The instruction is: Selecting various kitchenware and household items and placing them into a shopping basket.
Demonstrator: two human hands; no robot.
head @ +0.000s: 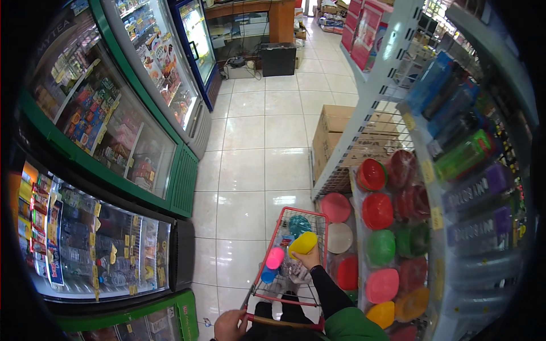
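Note:
My right hand (310, 257) grips a yellow plastic container (303, 244) by its edge, above the basket of a small wire shopping cart (283, 212) with a red rim. My left hand (229, 326) is closed around the left end of the cart's handle (273, 319). Inside the basket lie a pink plastic cup (275, 257), a blue plastic cup (268, 274) and a teal item (299, 223) at the front. Some clear plastic things beside my right wrist are too cluttered to tell apart.
Shelves on the right hold coloured plastic bowls (377, 211) and drink bottles (469, 196). Cardboard boxes (326, 138) stand behind the shelf post (362, 121). Glass-door refrigerators (183, 179) line the left side. A tiled floor aisle (243, 170) runs ahead to a wooden counter (281, 21).

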